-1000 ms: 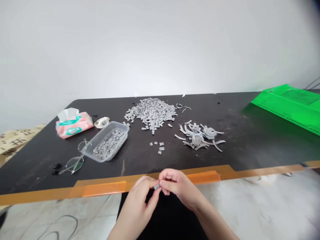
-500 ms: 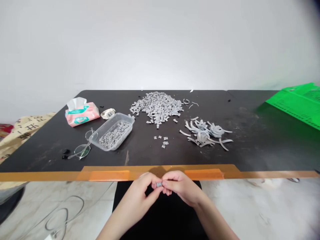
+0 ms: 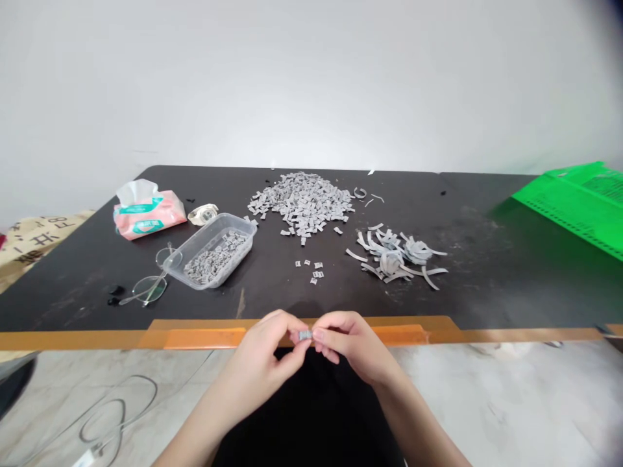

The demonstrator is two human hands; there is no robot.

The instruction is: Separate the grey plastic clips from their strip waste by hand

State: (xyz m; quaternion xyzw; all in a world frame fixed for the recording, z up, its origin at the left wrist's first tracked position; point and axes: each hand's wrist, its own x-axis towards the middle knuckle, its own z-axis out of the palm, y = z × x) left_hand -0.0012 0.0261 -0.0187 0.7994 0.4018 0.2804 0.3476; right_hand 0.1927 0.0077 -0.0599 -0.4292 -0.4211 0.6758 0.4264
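My left hand (image 3: 272,347) pinches a small grey piece (image 3: 305,335) between thumb and forefinger at the table's front edge. From the other side my right hand (image 3: 354,344) pinches the right end of the same piece, its fingertips nearly meeting the left ones. Just beyond, several small grey pieces (image 3: 318,274) lie apart on the dark table (image 3: 272,285). Behind them is a large heap of grey pieces (image 3: 306,201). Curved grey strips (image 3: 392,259) form a loose pile to the right. A clear plastic tub (image 3: 178,272) on the left holds many tiny grey pieces.
Left of the tub lie eyeglasses (image 3: 150,289), a pink tissue pack (image 3: 153,214), and a white watch-like object (image 3: 203,215). A green bag (image 3: 579,201) rests at the far right. Orange tape (image 3: 204,338) covers the front edge. Cables (image 3: 124,415) run over the floor.
Both hands have risen slightly with the grey piece still pinched between them. The view has shifted a little, so the table items appear slightly higher and further left.
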